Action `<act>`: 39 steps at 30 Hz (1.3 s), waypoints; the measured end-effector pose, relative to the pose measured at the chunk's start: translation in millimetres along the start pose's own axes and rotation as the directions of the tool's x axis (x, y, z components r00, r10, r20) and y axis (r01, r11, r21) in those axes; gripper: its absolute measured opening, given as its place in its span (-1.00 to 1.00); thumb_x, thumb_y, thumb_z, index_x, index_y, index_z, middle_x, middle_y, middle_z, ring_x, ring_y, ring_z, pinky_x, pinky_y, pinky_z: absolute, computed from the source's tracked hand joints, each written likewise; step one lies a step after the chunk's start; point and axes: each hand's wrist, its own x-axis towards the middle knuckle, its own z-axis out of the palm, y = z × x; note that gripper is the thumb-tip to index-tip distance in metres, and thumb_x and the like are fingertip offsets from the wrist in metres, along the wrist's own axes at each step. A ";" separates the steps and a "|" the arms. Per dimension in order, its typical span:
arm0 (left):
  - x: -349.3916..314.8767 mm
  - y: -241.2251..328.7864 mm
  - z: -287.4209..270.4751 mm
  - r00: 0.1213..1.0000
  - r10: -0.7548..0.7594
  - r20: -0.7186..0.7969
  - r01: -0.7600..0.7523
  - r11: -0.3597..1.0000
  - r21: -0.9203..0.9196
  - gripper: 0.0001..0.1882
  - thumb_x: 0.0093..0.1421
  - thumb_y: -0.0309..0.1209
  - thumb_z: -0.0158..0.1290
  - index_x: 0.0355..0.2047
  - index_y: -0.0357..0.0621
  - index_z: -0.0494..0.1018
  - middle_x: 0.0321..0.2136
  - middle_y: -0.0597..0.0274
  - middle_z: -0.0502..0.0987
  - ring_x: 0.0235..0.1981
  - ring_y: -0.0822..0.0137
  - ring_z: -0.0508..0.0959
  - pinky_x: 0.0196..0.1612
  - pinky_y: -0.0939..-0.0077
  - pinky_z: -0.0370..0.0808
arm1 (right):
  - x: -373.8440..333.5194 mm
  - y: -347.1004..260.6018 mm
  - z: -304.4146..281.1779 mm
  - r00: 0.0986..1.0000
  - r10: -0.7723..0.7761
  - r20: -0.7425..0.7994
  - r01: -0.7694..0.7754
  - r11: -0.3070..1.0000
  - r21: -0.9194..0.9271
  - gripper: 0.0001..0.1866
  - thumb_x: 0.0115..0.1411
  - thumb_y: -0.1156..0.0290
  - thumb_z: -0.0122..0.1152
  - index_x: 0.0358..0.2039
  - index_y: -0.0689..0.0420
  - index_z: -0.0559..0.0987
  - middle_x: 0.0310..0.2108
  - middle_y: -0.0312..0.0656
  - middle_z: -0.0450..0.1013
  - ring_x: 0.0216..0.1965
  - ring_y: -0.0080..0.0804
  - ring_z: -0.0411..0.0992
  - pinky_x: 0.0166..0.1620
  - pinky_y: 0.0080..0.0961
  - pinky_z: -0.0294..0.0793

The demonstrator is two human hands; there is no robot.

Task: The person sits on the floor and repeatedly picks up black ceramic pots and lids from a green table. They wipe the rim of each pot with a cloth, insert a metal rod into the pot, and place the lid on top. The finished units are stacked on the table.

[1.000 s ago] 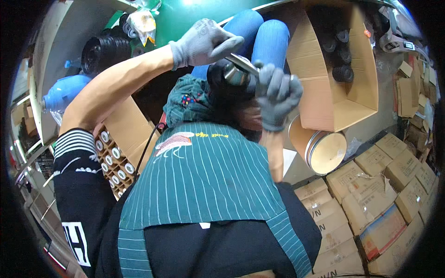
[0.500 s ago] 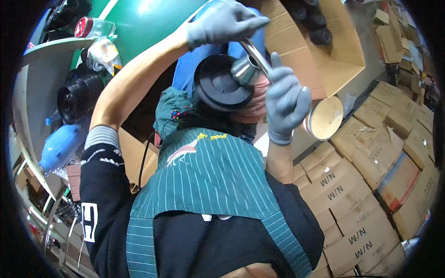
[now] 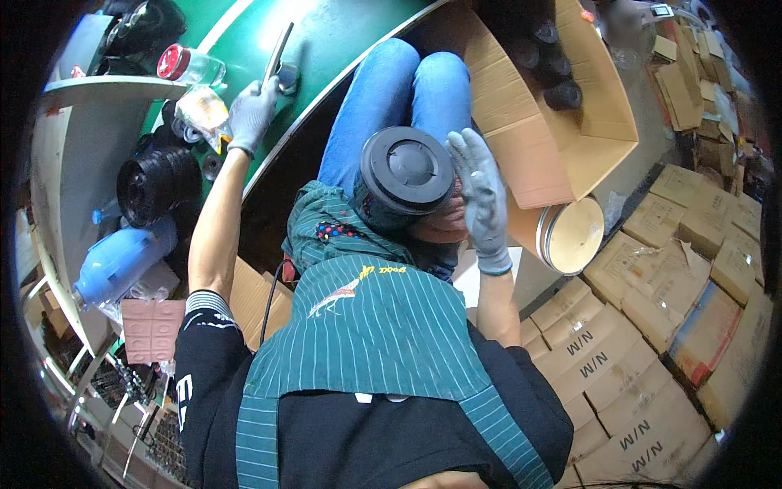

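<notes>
At the green table's edge, my left hand (image 3: 252,118), in a grey glove, is closed round a metal tool (image 3: 279,53) with a long straight handle and a short cylindrical head. The tool is over or on the tabletop; I cannot tell if it rests there. A black round part (image 3: 407,171) with a stepped rim and a raised centre stands at my lap, its flat face up. Beside its right edge my gloved right hand (image 3: 486,200) is open, fingers stretched out and holding nothing. Whether its fingertips touch the part is hard to see.
On the green table (image 3: 236,41) lie a red-lidded clear jar (image 3: 191,65) and a plastic packet (image 3: 204,114). Black coils (image 3: 159,181) and a blue bottle (image 3: 126,259) are at the left. An open carton (image 3: 599,122), a round drum (image 3: 574,236) and stacked cartons (image 3: 635,367) fill the right.
The metal tool has gone from my right hand, above the black part, to my left hand at the table. My left arm has swung left. My right hand has opened and lowered slightly.
</notes>
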 end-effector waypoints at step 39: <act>-236.3 104.2 -19.3 0.819 0.571 -0.055 -0.352 0.424 -0.834 -0.05 0.46 0.09 -0.04 0.55 -0.44 0.01 0.45 -0.25 0.22 0.46 -0.08 0.31 0.51 0.03 0.24 | -15.3 0.2 25.7 0.970 -0.242 0.033 0.224 0.825 -0.519 -0.67 0.38 0.53 0.11 0.09 0.33 0.65 -0.06 0.02 0.64 0.02 -0.09 0.60 0.16 -0.27 0.53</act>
